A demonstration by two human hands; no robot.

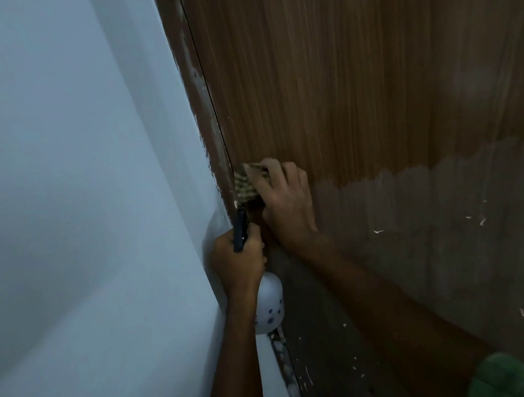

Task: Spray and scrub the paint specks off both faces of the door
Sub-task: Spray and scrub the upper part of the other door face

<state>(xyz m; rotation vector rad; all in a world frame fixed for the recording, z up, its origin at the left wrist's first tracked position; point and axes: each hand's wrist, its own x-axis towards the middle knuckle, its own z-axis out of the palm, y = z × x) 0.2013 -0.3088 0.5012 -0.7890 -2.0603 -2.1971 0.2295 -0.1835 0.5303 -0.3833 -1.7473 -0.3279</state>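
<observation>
Right hand (282,195) pressed a pad (247,185) flat on the door (370,67), at its left edge just beside the frame (206,112); fingers curled over the pad's top, clamped on it. Left hand (239,254) just below and left, wrapped tight round the neck of a bottle (269,305), dark trigger head (240,227) sticking up past the knuckles toward the pad. White bottle body hung under the fist, against the wall (69,190) line.

Progress, judged: partway through this face only. Lower half of door looked darker and duller, wet band with ragged upper edge across the right, so sprayed there. Upper half dry, grain bright. White specks (482,221) left on the lower right, more scattered low near the sleeve (511,378). Pale smears also down the frame and along the gap lower down. Scrubbing sat at the wet line, left edge. Other face not seen; presumably untouched or can't tell.

Writing: none readable. Bottle carried dark dots near its base, no legible label or brand. Pad showed a striped weave, no mark.
</observation>
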